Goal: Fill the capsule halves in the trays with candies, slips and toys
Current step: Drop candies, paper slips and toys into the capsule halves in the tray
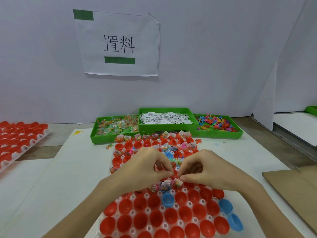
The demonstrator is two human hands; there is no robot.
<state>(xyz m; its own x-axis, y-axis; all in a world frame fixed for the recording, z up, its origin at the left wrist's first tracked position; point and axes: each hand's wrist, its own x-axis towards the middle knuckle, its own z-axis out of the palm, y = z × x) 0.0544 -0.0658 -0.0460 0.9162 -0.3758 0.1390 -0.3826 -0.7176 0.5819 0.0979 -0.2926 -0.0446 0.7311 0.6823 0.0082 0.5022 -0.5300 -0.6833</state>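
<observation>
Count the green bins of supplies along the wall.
3, side by side: candy bin leftmost, slip bin in the middle, toy bin rightmost. A fourth green edge far right may be another.

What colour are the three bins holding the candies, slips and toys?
Green, in the head view: candy bin, slip bin, toy bin.

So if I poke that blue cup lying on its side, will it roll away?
Probably. The blue capsule half lies tipped at the tray's edge, not seated in a hole, and its rounded shell looks smooth. It seems thin, hollow plastic, so likely very light and easily knocked off.
</observation>
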